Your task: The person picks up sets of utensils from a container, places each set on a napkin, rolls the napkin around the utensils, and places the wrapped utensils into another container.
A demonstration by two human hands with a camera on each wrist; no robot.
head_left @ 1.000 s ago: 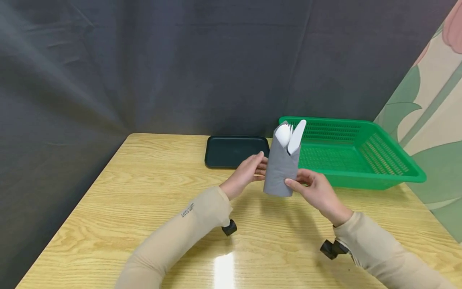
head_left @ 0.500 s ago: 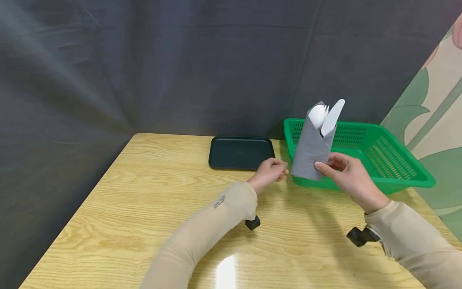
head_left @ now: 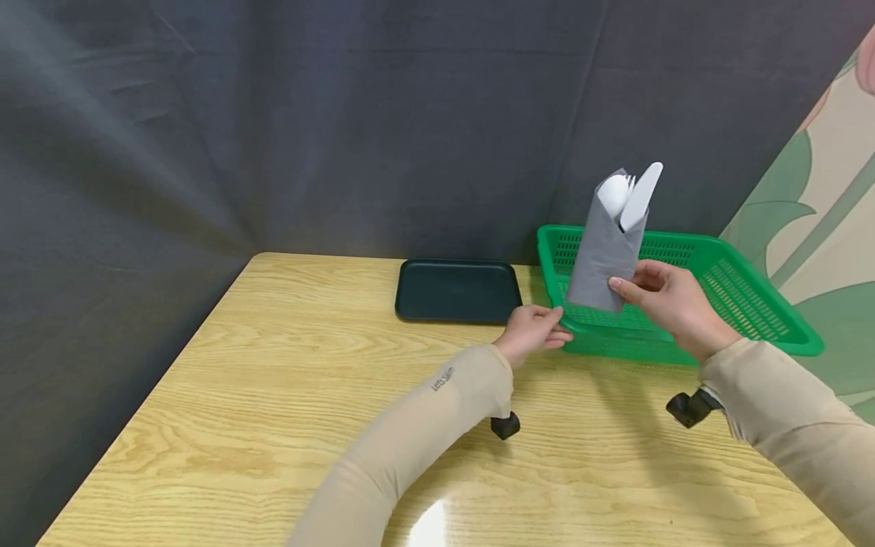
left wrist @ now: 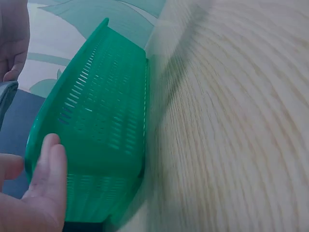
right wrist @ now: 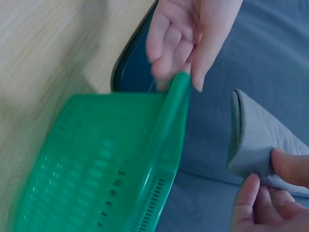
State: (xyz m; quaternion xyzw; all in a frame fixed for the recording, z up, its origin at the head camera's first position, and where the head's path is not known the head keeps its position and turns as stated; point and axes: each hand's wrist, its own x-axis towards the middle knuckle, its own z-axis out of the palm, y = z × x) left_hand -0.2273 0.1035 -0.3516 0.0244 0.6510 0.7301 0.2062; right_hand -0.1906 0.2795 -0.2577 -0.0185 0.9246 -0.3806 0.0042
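In the head view my right hand (head_left: 680,308) pinches the lower right edge of a folded grey napkin pouch (head_left: 601,262), thumb in front and fingers behind. A white plastic spoon (head_left: 613,196), a fork (head_left: 630,182) and a knife (head_left: 642,196) stick out of its top; their lower parts are hidden inside. The pouch is held up, leaning slightly right, over the green plastic basket (head_left: 629,346). My left hand (head_left: 535,332) grips the basket's near left corner, thumb over the rim (right wrist: 178,89) and fingers below. The right wrist view shows the pouch's folded bottom end (right wrist: 260,140).
A dark rectangular tray (head_left: 458,292) lies on the wooden table (head_left: 273,395), left of the basket and near the back edge. A dark grey curtain (head_left: 410,129) hangs behind the table. A wall with a painted flower pattern (head_left: 834,228) stands at the right.
My right hand has carried the napkin pouch right and up, from in front of the basket to over it. My left hand has left the pouch's side, moved right and taken hold of the basket's corner.
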